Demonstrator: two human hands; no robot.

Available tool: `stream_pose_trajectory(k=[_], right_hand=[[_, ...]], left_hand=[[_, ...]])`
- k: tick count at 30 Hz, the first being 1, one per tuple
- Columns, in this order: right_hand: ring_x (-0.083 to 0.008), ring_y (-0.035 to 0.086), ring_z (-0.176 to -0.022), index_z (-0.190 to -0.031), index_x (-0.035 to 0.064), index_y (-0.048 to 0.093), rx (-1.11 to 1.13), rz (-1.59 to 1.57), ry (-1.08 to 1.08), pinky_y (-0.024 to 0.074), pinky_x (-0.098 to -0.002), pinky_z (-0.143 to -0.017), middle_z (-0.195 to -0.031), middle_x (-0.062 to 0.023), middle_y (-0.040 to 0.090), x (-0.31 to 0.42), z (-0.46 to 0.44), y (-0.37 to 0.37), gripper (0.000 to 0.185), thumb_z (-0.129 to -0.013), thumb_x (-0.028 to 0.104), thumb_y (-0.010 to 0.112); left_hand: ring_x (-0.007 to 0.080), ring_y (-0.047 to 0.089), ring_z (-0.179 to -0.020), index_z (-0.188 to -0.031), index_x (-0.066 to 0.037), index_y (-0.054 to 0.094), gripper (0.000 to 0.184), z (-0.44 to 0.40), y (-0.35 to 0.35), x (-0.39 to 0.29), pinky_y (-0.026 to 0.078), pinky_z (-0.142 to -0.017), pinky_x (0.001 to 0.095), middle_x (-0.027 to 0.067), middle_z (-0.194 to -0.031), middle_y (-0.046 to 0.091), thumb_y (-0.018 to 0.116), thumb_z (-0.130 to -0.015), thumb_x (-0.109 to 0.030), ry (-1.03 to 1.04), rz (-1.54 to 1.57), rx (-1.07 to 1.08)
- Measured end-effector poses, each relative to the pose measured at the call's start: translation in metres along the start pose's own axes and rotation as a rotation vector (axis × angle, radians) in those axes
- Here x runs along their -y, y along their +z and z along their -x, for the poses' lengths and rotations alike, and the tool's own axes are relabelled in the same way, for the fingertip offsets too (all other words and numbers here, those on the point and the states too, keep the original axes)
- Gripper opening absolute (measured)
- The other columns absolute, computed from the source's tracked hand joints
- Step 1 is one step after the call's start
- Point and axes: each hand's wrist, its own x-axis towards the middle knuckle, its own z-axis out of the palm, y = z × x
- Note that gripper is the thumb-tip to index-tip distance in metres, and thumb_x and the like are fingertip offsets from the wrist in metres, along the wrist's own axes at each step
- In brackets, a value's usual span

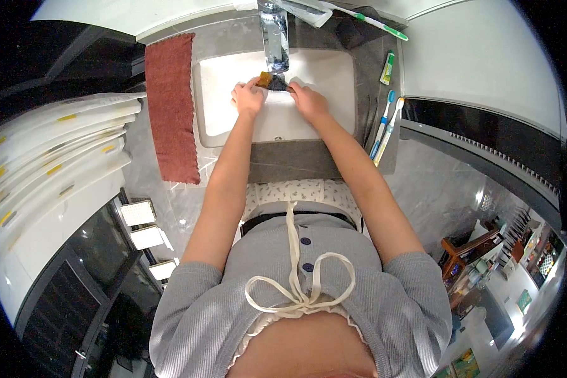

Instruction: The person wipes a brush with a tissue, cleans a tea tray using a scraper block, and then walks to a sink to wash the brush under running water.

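Both my hands are over the white sink basin, just below the end of the faucet. My left hand (248,97) is closed on a small yellow-brown block (264,79), which it holds at the basin's upper middle. My right hand (308,101) pinches the right end of a dark object (277,82), which looks like a small brush head or comb. The block and the dark object are side by side and seem to touch. The metal faucet (275,41) comes down from the top directly above them.
A reddish-brown towel (171,107) lies left of the basin (315,129). To the right are a blue toothbrush (383,123), a white toothbrush (392,128) and a green-and-white tube (387,68). Behind the basin lies a green-and-white toothbrush (375,24).
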Motion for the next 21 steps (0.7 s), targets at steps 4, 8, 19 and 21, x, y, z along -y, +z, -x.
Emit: stream_pose_trajectory(k=[4,8,19,21], right_hand=[[-0.0319,0.055,-0.071,-0.1,0.0207,0.042,-0.008,-0.008,0.01,0.0434,-0.0428,-0.059,-0.078,-0.0117,0.055,0.0016,0.0009,-0.0019,0.019,-0.082,0.027,0.042],[-0.0321,0.055,-0.071,-0.101,0.0209,0.042,-0.016,-0.028,0.028,0.0436,-0.043,-0.059,-0.079,-0.0118,0.055,0.0003,-0.001,0.0014,0.02,-0.082,0.028,0.042],[-0.0318,0.055,-0.072,-0.101,0.0198,0.041,0.034,-0.023,0.081,0.0433,-0.0427,-0.06,-0.079,-0.0122,0.056,0.0029,-0.0023,-0.0036,0.019,-0.082,0.027,0.042],[-0.0318,0.055,-0.072,-0.101,0.0192,0.041,0.04,-0.036,0.067,0.0431,-0.0423,-0.06,-0.079,-0.0124,0.056,-0.001,-0.0053,-0.0023,0.02,-0.083,0.027,0.042]], left_hand=[[0.0241,0.034,-0.106,-0.101,-0.031,0.057,0.034,-0.0004,0.001,0.0017,0.022,-0.091,0.0416,0.0065,-0.109,0.041,0.052,-0.068,-0.021,0.008,-0.032,-0.005],[0.0243,0.035,-0.105,-0.1,-0.029,0.057,0.034,0.0013,-0.0012,0.0032,0.024,-0.091,0.041,0.0067,-0.108,0.042,0.052,-0.069,-0.021,0.017,-0.03,-0.003],[0.0238,0.035,-0.105,-0.1,-0.028,0.058,0.032,0.0043,-0.0012,0.0045,0.025,-0.09,0.0398,0.0066,-0.106,0.043,0.051,-0.07,-0.02,0.042,-0.031,-0.022],[0.024,0.035,-0.105,-0.099,-0.028,0.058,0.032,0.0028,-0.0005,0.0069,0.025,-0.091,0.0397,0.0068,-0.106,0.043,0.051,-0.069,-0.02,0.036,-0.032,-0.003]])
